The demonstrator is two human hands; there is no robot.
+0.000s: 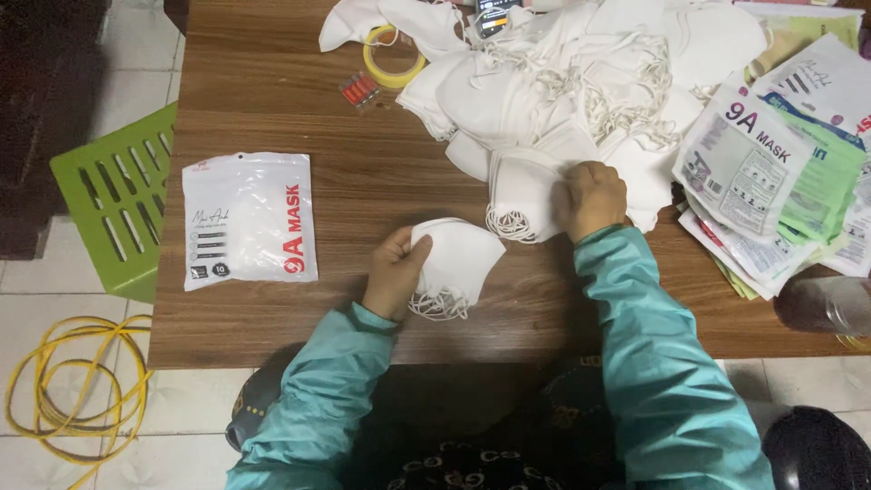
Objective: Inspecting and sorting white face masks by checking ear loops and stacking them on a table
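Observation:
My left hand (396, 270) grips a small stack of folded white face masks (456, 261) with ear loops hanging toward the table's near edge. My right hand (593, 199) is closed on the edge of another bunch of white masks (522, 195) lying just in front of a big loose heap of white masks (581, 82). Both sleeves are teal. The two bunches lie close but apart on the brown wooden table (272, 322).
A sealed white mask pouch (248, 219) lies flat at the left. A pile of empty pouches (787, 172) fills the right side. A yellow tape roll (394, 57) and small orange item (359, 90) sit at the back. A green plastic stool (118, 200) and yellow cable (73, 381) are on the floor.

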